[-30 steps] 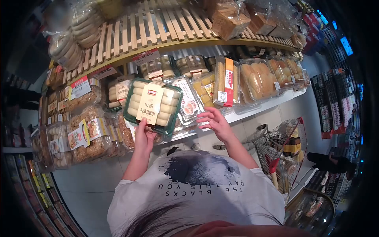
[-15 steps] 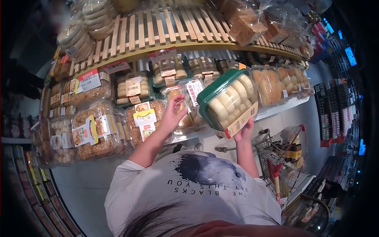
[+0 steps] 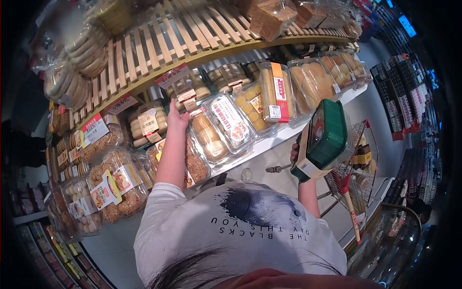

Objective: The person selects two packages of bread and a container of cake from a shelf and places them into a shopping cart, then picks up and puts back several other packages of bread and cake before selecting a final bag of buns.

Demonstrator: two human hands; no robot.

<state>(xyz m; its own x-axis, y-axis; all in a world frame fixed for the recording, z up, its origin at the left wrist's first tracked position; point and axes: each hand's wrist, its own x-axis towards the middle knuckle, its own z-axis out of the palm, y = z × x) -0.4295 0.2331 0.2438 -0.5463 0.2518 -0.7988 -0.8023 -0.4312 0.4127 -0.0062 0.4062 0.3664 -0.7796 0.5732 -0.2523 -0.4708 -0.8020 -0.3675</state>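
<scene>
Gripping the green-based pack (image 3: 331, 127), it's the right hand (image 3: 294, 153), fingers curled at one side, the rest hidden behind; that pack's contents are hard to make out. Fingers spread and empty, the left hand (image 3: 178, 119) is right by a bun pack (image 3: 190, 90), touching or not, can't tell. The cart (image 3: 333, 185), partly blocked, holds a yellow-banded package (image 3: 363, 158).

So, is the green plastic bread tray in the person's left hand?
No, the green plastic bread tray is held in the person's right hand.
</scene>
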